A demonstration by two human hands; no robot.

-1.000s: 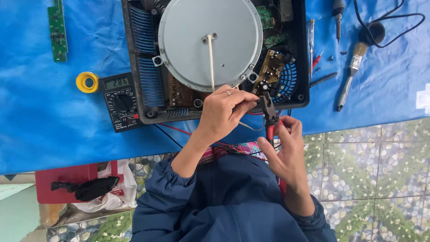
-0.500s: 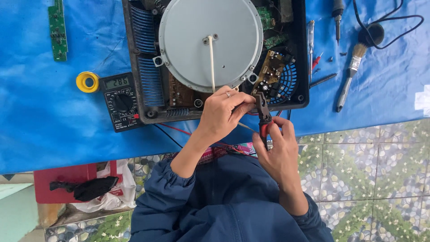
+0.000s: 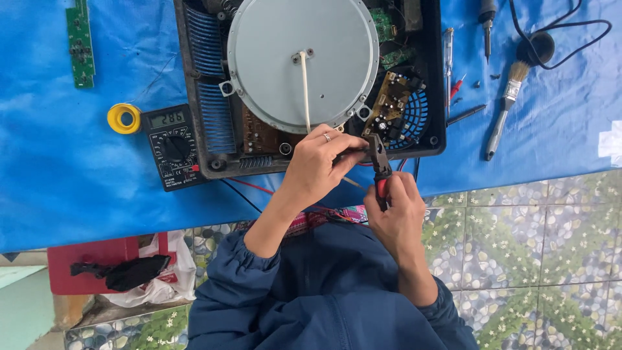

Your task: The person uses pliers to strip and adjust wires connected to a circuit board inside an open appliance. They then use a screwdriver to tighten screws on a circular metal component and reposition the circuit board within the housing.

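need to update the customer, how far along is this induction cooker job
Done: the induction cooker is open, coil disc and circuit board exposed. In hand: right hand works red-handled pliers at the front edge, left hand pinching beside them. Left: case unclosed, multimeter out.

A small rectangular grey display (image 3: 167,118) with dark digits sits in the top of the black handheld multimeter (image 3: 172,147), left of centre in the frame, on the blue-covered table (image 3: 58,168). At lower left, a crumpled white plastic bag (image 3: 170,272) with red print lies beside a flat red box (image 3: 91,256).
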